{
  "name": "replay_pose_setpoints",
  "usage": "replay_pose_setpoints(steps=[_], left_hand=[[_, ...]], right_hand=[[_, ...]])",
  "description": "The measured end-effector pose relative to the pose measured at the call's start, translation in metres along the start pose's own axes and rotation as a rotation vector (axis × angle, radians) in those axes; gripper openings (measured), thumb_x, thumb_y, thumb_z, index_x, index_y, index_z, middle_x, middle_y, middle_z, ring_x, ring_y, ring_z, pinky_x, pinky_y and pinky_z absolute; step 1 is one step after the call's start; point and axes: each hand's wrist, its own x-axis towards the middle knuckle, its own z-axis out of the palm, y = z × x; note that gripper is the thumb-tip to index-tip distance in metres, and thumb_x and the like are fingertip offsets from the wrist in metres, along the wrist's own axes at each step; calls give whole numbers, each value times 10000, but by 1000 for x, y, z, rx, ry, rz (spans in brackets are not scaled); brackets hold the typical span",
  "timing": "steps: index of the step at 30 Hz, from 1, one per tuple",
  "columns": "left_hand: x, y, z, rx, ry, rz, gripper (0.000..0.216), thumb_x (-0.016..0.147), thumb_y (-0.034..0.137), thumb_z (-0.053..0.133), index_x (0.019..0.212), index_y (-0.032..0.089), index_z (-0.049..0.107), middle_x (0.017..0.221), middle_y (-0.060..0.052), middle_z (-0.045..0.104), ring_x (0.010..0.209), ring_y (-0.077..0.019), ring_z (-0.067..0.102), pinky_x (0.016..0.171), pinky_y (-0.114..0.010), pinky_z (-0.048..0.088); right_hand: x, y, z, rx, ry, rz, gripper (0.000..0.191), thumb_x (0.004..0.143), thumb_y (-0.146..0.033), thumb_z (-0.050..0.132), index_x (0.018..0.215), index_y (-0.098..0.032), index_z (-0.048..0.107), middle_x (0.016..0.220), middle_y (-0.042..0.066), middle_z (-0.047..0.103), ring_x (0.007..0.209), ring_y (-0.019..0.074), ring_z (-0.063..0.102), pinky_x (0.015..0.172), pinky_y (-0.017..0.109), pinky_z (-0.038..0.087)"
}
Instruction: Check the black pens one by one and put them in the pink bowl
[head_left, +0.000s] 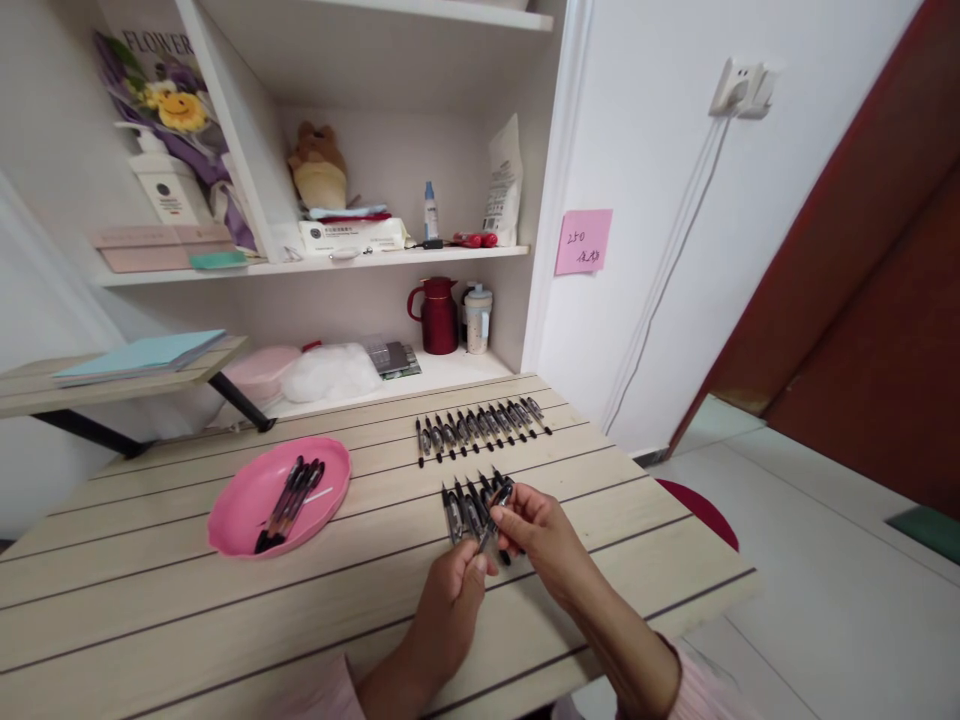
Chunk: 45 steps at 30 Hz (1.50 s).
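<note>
Left fingers (463,556) clamped on near end of black pen (491,524); right fingers (517,525) pinched round its far end. Pen sits between them, at right end of near pen row (471,510); can't tell if touching. Long axis slants near-left to far-right; row pens point mostly away from me, tipped slightly left. Right fingers nearer that row end. Far pen row (472,430) beyond. Pink dish (251,490) with loose pens (294,500) off left on table (352,590), nearer left fingers.

L hand (453,592) nr R hand (541,532)
</note>
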Motion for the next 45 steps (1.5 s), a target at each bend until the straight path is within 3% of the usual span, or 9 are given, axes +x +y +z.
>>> replay_pose_setpoints(steps=[11,16,19,21,25,28,34,39,45], left_hand=[[3,6,-10,54,124,29,222,810,350,391,824,182,536,504,71,395,431,-89,333,441,-206,276],[5,33,-86,547,426,177,237,757,335,452,774,173,624,742,-22,593,726,-157,551,673,-244,412],[4,50,-151,934,608,-97,281,749,346,454,883,206,658,884,-35,656,817,-183,585,678,-245,406],[4,55,-185,993,650,-223,276,747,344,457,832,190,669,748,-48,678,708,-201,606,589,-259,386],[6,51,-216,1086,646,-365,230,718,274,474,579,183,634,499,-48,631,541,-209,590,517,-266,336],[11,43,-220,1154,641,-412,202,699,262,494,569,177,622,534,-77,646,589,-240,603,510,-273,320],[16,42,-212,1247,650,-371,370,753,416,426,921,161,635,851,-140,671,750,-287,603,522,-291,331],[10,46,-173,1249,661,-85,382,809,411,357,996,199,613,1022,-92,619,870,-238,584,596,-278,387],[7,40,-122,1127,522,176,286,814,330,399,934,186,615,950,-59,636,883,-203,579,748,-288,421]], right_hand=[[-9,12,-32,-193,122,-52,355,687,-478,580,861,-170,550,623,-25,538,437,81,430,400,204,321],[-21,36,-75,-543,274,-132,301,721,-469,532,689,-174,584,572,-17,520,566,136,480,544,237,389],[-25,47,-87,-608,316,-130,300,725,-469,513,705,-183,599,572,-13,531,572,149,481,552,241,393],[-26,49,-88,-630,317,-125,298,730,-468,500,710,-188,601,573,-8,530,568,154,476,550,244,393],[-24,48,-85,-667,289,-123,291,730,-468,490,677,-198,584,560,-2,516,563,162,471,546,252,392],[-23,47,-83,-666,295,-137,284,725,-460,488,661,-197,572,552,-4,516,556,160,467,539,253,387],[-21,40,-74,-829,237,-146,250,771,-390,427,670,-198,551,594,10,576,596,172,523,574,258,380],[-15,31,-59,-1184,246,-36,213,779,-337,445,682,-193,569,621,42,632,606,183,570,554,261,335],[-10,29,-43,-1411,293,10,172,788,-295,474,724,-175,579,715,82,668,682,200,604,555,265,308]])
